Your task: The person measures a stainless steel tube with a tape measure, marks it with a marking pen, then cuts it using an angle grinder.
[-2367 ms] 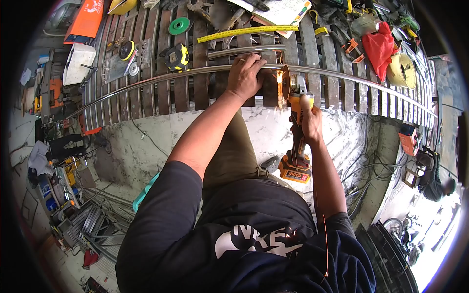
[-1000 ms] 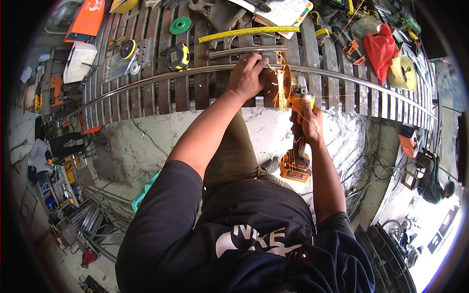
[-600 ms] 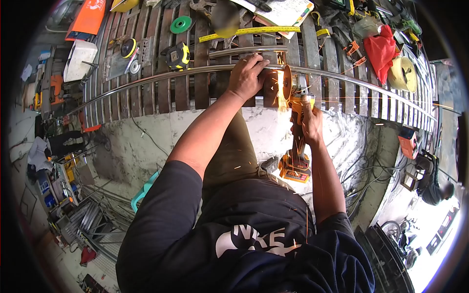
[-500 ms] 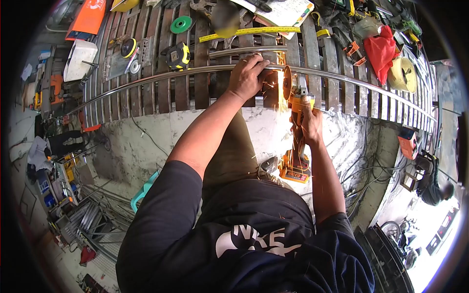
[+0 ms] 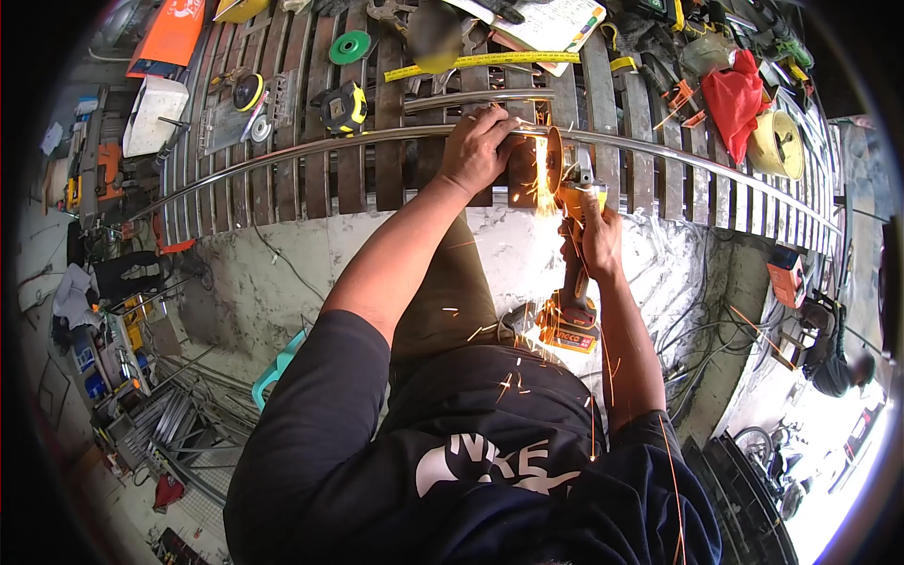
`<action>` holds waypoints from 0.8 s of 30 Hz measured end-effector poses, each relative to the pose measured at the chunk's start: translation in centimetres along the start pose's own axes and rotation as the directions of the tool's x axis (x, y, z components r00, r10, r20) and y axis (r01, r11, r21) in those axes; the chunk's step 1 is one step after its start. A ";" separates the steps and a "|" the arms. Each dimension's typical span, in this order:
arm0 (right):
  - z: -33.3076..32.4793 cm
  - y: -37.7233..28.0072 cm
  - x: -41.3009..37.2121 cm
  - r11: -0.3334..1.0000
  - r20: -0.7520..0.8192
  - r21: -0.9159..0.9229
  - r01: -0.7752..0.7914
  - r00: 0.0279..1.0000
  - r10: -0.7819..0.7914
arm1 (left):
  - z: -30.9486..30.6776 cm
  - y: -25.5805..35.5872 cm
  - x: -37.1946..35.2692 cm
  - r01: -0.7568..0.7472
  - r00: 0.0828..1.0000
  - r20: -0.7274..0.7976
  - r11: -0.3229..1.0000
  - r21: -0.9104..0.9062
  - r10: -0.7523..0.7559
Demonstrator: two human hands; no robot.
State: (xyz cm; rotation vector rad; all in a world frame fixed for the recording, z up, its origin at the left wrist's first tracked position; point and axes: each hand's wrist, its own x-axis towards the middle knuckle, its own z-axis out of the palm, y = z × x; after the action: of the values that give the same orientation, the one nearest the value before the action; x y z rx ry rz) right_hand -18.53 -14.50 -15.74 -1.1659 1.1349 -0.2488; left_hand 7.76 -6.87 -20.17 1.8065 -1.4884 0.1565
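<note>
A long shiny metal tube lies across the slatted metal bench. My left hand is closed around it, just left of the cut. My right hand grips a yellow and black cordless angle grinder, whose battery hangs low, close to my waist. The grinder's disc stands upright against the tube, and bright sparks stream from the contact down toward my lap. Behind the long tube, a shorter metal tube lies parallel to it. Glare hides the exact depth of the cut.
On the slatted bench lie a yellow ruler strip, a tape measure, a green disc, a red cloth and a yellow tape roll. Cables trail below. Another person is at the far right.
Sparks now scatter wider, over my shirt and right arm. The grinder's disc is tilted slightly differently at the tube, while both hands stay in nearly the same place.
</note>
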 end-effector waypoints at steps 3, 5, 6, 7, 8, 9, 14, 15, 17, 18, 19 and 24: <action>-0.4 1.2 0.8 0.999 -0.006 -0.026 0.020 1.000 -0.021 | 0.0 -0.2 -0.1 -0.015 1.000 -0.010 1.000 -0.019 0.015; -0.2 1.3 0.9 0.997 -0.007 0.004 0.081 0.997 -0.081 | 0.1 -0.4 0.0 -0.015 1.000 -0.006 1.000 -0.018 0.015; -0.1 1.3 0.8 0.994 -0.008 0.018 0.109 0.994 -0.108 | 0.1 -0.3 -0.1 -0.013 1.000 -0.003 1.000 -0.019 0.013; -0.5 2.2 1.3 0.991 -0.027 -0.032 0.126 0.992 -0.127 | 0.1 -0.1 -0.2 -0.013 1.000 -0.012 1.000 -0.026 0.013; -1.0 3.4 2.2 0.986 -0.045 -0.081 0.145 0.988 -0.149 | 0.1 -0.1 -0.1 -0.015 1.000 -0.021 0.999 -0.032 0.014; -1.4 4.1 2.9 0.978 -0.062 -0.130 0.163 0.983 -0.172 | 0.0 0.0 0.0 -0.017 0.999 -0.032 0.999 -0.038 0.016; -0.2 -0.6 -0.3 0.998 -0.034 -0.056 0.019 0.999 -0.021 | 0.2 -0.3 -0.1 -0.043 0.998 -0.041 0.999 -0.009 0.043; -0.1 -0.2 0.0 0.991 -0.049 -0.096 0.094 0.994 -0.099 | 0.1 -0.3 0.0 -0.058 0.997 -0.049 0.998 0.003 0.058; -0.2 0.7 0.8 0.980 -0.071 -0.134 0.147 0.985 -0.157 | -0.1 -0.2 0.1 -0.048 0.998 -0.032 0.999 -0.014 0.047; -0.1 0.9 0.9 0.983 -0.082 -0.132 0.125 0.987 -0.137 | -0.1 -0.2 0.0 -0.042 0.999 -0.023 0.999 -0.022 0.041; -0.1 1.0 1.0 0.986 -0.093 -0.129 0.104 0.989 -0.116 | -0.1 -0.1 0.0 -0.038 0.999 -0.026 0.999 -0.023 0.037; 0.2 0.3 0.4 0.976 -0.058 -0.080 0.205 0.976 -0.210 | 0.0 -0.2 0.0 -0.053 0.998 -0.040 0.998 -0.024 0.052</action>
State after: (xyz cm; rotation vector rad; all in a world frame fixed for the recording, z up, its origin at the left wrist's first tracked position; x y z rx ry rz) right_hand -18.24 -14.53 -16.22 -1.3519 1.0876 -0.4116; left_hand 7.94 -6.84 -20.24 1.7351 -1.5050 0.1971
